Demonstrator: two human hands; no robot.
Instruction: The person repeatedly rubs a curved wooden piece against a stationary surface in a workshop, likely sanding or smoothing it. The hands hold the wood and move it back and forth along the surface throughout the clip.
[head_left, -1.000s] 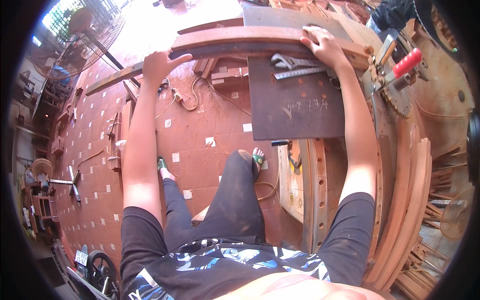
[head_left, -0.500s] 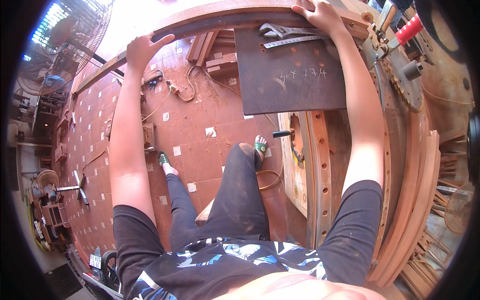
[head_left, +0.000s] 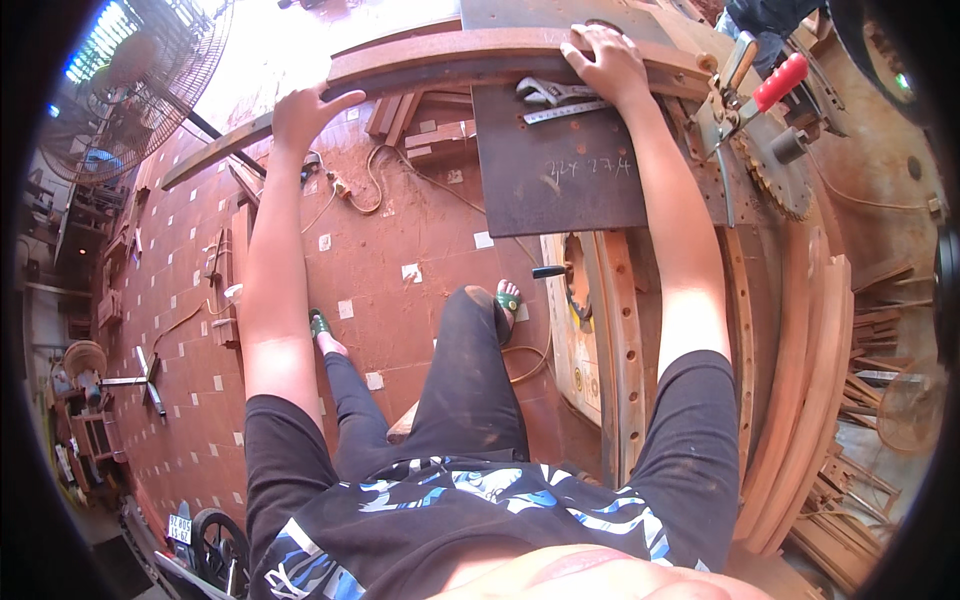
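Note:
A long reddish wooden beam (head_left: 450,48) with a dark near side lies across the far end of a dark metal work surface (head_left: 545,205). My left hand (head_left: 303,115) is closed at the beam's left end, its thumb pointing right along the near side; the other fingers are mostly hidden. My right hand (head_left: 607,65) lies over the beam farther right, fingers stretched across its top. Just on the near side of the beam, an adjustable wrench (head_left: 550,92) and a pale steel ruler (head_left: 565,112) rest on the metal, left of my right forearm.
A toothed circular saw blade (head_left: 783,175) and a red-handled clamp (head_left: 778,82) stand to the right. Curved planks (head_left: 810,390) are stacked nearer. A fan (head_left: 130,75) stands far left; a cable (head_left: 378,185) trails over the tiled floor (head_left: 400,240).
My right hand has slid left along the beam, its fingers now laid over the top. My left hand sits slightly farther right. The whole view has shifted a little.

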